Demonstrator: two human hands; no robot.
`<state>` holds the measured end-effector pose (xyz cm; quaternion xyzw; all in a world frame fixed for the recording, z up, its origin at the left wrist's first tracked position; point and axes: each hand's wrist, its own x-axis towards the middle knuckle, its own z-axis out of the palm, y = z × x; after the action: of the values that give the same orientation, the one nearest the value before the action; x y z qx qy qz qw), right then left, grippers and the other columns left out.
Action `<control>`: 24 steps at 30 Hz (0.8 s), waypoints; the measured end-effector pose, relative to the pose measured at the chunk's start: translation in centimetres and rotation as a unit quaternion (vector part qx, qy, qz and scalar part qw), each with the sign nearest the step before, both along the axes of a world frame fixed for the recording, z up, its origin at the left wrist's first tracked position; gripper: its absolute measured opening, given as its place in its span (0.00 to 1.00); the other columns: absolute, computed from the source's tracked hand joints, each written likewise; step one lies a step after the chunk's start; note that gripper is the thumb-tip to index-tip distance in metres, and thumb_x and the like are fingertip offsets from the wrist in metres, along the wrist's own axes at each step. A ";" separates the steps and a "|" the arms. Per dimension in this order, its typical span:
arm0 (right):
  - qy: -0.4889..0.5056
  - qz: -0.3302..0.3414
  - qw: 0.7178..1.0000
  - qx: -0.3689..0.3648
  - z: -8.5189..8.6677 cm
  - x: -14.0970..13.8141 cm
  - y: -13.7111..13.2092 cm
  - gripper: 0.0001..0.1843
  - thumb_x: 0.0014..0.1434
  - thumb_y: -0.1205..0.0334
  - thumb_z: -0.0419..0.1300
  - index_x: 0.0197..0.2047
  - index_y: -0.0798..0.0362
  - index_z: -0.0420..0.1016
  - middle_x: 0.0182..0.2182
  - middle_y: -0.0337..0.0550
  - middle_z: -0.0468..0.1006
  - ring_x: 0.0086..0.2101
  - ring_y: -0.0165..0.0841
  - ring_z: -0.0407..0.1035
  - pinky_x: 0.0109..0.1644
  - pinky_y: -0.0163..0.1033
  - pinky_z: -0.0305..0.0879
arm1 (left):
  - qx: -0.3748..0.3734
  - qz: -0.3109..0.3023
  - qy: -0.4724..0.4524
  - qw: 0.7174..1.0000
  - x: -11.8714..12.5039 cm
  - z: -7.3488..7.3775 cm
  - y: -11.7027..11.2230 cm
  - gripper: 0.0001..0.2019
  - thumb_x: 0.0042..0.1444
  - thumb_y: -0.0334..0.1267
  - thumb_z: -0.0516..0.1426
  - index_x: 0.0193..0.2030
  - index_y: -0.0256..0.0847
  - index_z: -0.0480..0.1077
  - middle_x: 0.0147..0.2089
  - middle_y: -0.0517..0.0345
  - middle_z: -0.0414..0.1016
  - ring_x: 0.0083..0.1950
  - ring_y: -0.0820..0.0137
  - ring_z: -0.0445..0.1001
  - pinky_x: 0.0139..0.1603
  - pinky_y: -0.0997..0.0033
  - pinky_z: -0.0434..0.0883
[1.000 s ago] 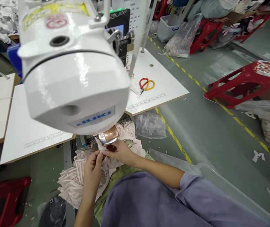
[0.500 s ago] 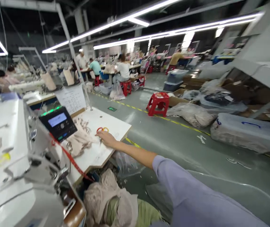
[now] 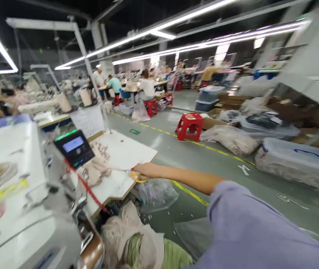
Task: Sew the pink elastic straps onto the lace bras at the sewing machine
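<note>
My right hand (image 3: 145, 170) is stretched out over the near edge of the white side table (image 3: 125, 153), its fingers closed on the red and yellow scissors (image 3: 135, 176), lifted just off the table top. My left hand is out of view. Pale pink lace fabric (image 3: 125, 231) lies bunched on my lap below the white sewing machine (image 3: 16, 209). More pink pieces (image 3: 96, 168) lie in a heap on the table beside the machine's control panel (image 3: 74, 147).
A clear plastic bag (image 3: 155, 194) hangs under the table. A red stool (image 3: 189, 126), bags of fabric (image 3: 230, 138) and a clear storage bin (image 3: 296, 162) stand on the grey floor to the right. Other workers sit at tables far back.
The view swung up from my lap to the room. My right hand left the fabric, reached to the scissors on the table, closed on them and drew them toward the table edge.
</note>
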<state>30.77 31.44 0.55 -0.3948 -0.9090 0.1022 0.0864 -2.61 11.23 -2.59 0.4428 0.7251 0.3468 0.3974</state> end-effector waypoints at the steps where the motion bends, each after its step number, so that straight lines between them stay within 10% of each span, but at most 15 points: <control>1: 0.022 -0.003 1.000 -0.009 -0.7 0.1 -2.7 0.19 0.61 0.63 0.59 0.56 0.56 0.68 0.46 0.52 0.77 0.39 0.36 0.72 0.41 0.39 0.67 | -0.022 0.032 -0.012 0.999 -0.4 -0.3 -2.6 0.16 0.61 0.48 0.59 0.53 0.48 0.71 0.56 0.52 0.73 0.52 0.61 0.74 0.47 0.59 0.76; 5: 0.138 0.016 0.984 -0.112 -2.1 -0.9 -13.5 0.23 0.60 0.63 0.59 0.59 0.52 0.64 0.44 0.48 0.77 0.37 0.35 0.73 0.40 0.39 0.70 | -0.021 0.130 -0.180 0.975 -0.2 0.9 -9.9 0.24 0.53 0.60 0.60 0.45 0.40 0.74 0.41 0.54 0.78 0.43 0.63 0.76 0.45 0.65 0.73; 10: 0.186 0.123 0.951 -0.214 -2.1 -4.9 -21.8 0.28 0.52 0.58 0.68 0.56 0.47 0.70 0.50 0.50 0.75 0.46 0.40 0.72 0.48 0.42 0.70 | 0.002 0.123 -0.255 0.959 0.6 3.1 -10.1 0.19 0.54 0.55 0.61 0.36 0.39 0.75 0.34 0.56 0.76 0.37 0.70 0.71 0.40 0.73 0.68; 24: 0.171 0.204 0.955 -0.133 -2.7 -10.5 -20.9 0.24 0.61 0.57 0.63 0.59 0.48 0.69 0.48 0.49 0.77 0.43 0.37 0.72 0.42 0.38 0.69 | -0.018 0.036 -0.201 0.979 0.7 3.4 -11.2 0.09 0.59 0.41 0.53 0.35 0.41 0.73 0.33 0.57 0.75 0.34 0.70 0.67 0.36 0.73 0.64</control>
<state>20.23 10.58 -2.14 -0.1855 -0.9200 0.3035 0.1643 -1.94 0.06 0.78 0.3302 0.6520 0.4302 0.5299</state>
